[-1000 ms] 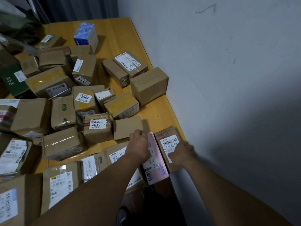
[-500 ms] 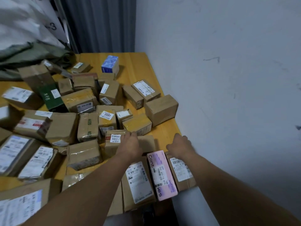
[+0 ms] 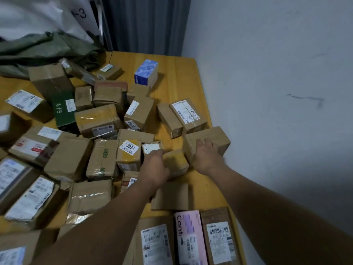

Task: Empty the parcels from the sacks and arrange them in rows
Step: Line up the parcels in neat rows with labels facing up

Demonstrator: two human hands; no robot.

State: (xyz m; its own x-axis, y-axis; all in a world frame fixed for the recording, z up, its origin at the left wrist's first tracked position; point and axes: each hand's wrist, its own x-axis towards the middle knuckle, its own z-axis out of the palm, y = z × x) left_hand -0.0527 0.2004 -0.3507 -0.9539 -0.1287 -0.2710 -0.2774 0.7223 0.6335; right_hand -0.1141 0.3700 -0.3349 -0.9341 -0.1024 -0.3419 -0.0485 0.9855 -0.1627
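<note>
**A:** Where do the parcels stand?

**B:** Most lie in a loose heap across the yellow wooden table [image 3: 181,73], tipped every which way, as things land when shaken from a bag. A crumpled green woven sack [image 3: 47,48] lies slack at the far left, looking emptied.

**A:** And the ones nearest the person?

**B:** Three lie touching, side by side, along the near edge beside the grey wall [image 3: 277,92]. They are a brown cardboard box with a white printed label [image 3: 154,243], a pink oblong box [image 3: 188,232] and a brown cardboard box with a barcode label [image 3: 217,236]. Labels face up and long sides run parallel, so I read them as the start of a row, laid so the labels can be read.

**A:** The hands?

**B:** Apart, each on its own parcel. The left hand [image 3: 155,167] lies over the left side of a small brown cardboard box bound in yellow tape [image 3: 176,161]. Its fingers bend toward the far edge, but the back of the hand hides the grip, so I can't tell whether it holds or only touches. The right hand [image 3: 207,157] spreads straight fingers against the near side of a large plain brown cardboard box [image 3: 210,137] by the wall. That suits dragging more than lifting.

**A:** Why those two?

**B:** They're the loose ones closest to the row. Only a flat plain cardboard parcel [image 3: 171,196] lies between. I'd judge the sorting barely begun.
</note>
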